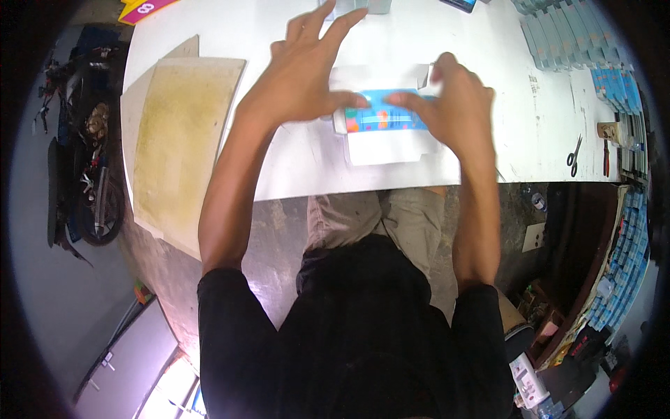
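Note:
In front of me on the white table lies a small cardboard box (394,148), with white flaps spread out and a blue panel with colourful spots in its middle. My left hand (300,77) hovers over the box's left side, fingers spread wide, its thumb reaching to the blue panel. From the right, my right hand (460,105) comes over the box's other end. Its thumb points across the panel toward the left thumb, and its bent fingers, slightly blurred, are apart from the thumb near the upper flap. Whether either thumb presses the card is unclear.
Large stained boards (185,133) overlap the table's left edge. Scissors (574,156) and a red-handled tool (606,158) lie at right. Stacked grey-blue pieces (569,35) and blue packets (616,91) line the far right. A clear container (357,7) stands beyond my left hand.

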Available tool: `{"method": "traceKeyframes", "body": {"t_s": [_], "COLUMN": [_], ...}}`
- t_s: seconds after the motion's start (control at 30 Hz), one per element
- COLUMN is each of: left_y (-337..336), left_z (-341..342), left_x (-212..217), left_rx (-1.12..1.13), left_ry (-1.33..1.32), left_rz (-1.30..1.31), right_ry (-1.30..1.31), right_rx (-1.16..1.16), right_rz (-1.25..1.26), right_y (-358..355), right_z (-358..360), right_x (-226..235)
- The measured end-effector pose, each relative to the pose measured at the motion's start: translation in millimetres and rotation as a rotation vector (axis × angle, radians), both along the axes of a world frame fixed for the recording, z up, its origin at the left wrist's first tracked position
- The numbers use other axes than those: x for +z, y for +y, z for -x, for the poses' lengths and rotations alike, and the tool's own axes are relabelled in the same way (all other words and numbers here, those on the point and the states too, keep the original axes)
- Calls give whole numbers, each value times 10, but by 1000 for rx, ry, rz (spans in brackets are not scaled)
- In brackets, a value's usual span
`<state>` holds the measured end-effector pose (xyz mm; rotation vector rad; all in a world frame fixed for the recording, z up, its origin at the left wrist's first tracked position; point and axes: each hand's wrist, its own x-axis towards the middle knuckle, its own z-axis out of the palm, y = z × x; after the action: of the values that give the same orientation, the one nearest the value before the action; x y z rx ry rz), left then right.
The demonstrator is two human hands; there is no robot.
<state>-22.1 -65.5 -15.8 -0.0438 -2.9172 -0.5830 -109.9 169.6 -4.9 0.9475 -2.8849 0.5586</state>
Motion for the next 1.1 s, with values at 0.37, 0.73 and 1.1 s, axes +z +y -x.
{"method": "traceKeyframes", "body": {"t_s": [0.37, 0.73, 1.1], "left_y": [227, 350, 354], "left_z": [-243, -253, -222], "left_x": [377, 70, 166], "left_rx": [-174, -97, -182], "left_ry": [114, -74, -197], "left_rz": [-263, -123, -120], "right_ry": [136, 119, 127], "right_rx": [375, 48, 595], "right_rz": [379, 141, 149], "right_y": [480, 1525, 524], "right_z": [-435, -318, -534], "right_x": [-118, -397, -340]}}
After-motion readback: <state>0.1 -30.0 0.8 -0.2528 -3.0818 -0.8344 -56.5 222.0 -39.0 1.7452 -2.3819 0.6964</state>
